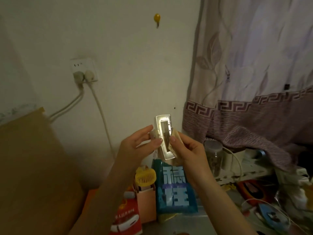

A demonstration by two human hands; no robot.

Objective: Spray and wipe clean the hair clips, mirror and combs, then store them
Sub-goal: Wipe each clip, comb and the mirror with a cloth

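The clip [164, 136], a pale rectangular hair clip with a long slot down its middle, is held upright in the air between both hands, above the teal box [175, 189]. The left hand [135, 146] pinches its left edge, thumb pressed on the front and fingers curled behind around a small white wad [154, 134]; what that wad is cannot be told. The right hand [188, 150] pinches the clip's right edge, thumb on the front, with a beige cloth [175, 133] pressed against the clip's toothed side under its fingers.

Below the clip, nearest the camera, a red packet [126, 219] stands left of the teal box, with a pink box [146, 202] between them. A yellow fan [145, 177] sits on top of the pink box, just below and left of the clip. A blue item [271, 216] and white cables lie low on the right of the clip.

Right of the clip, farther back, a clear jar [213, 156] stands under the hem of a purple curtain [250, 68]. Left of the clip is a large brown board [30, 163].

On the wall behind the clip, a socket [84, 70] with two plugs is up to the left, and a yellow hook [157, 18] is straight above.
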